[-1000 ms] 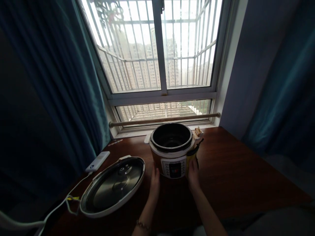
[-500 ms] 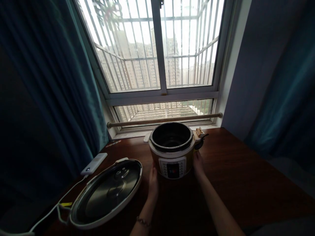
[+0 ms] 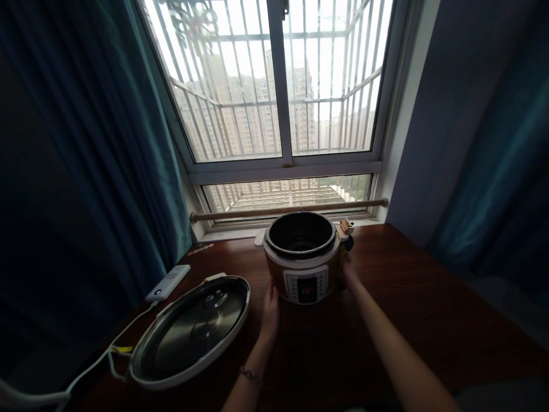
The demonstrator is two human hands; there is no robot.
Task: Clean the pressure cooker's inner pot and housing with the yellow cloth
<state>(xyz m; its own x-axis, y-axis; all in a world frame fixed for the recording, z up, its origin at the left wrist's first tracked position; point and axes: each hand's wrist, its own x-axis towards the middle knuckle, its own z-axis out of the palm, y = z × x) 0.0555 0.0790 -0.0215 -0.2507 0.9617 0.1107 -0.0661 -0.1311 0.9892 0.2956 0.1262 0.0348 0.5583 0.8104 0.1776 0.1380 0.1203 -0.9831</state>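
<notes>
A white-and-brown electric pressure cooker [image 3: 278,277] stands lidless on the table, its black inner pot [image 3: 300,234] showing and its control panel [image 3: 307,288] facing me. My left hand [image 3: 270,309] lies against the cooker's lower left side, fingers running along it. On the other side, my right hand [image 3: 349,272] grips the cooker's right flank below the handle, its fingertips partly hidden. A small black piece [image 3: 349,243] hangs by that right handle, too dark to make out fully. The cooker's round lid [image 3: 193,335] rests to the left, its metal inside facing up.
A white power bank [image 3: 168,283] with a white cable [image 3: 115,337] lies at the left of the brown wooden table [image 3: 429,297]. Beyond the table's back edge are a rail [image 3: 240,214] and a barred window. Blue curtains [image 3: 141,171] hang on both sides.
The cooker has turned slightly, its panel swinging right and its right handle going back. My right hand has moved farther forward along its side. My left hand stays at the left side.
</notes>
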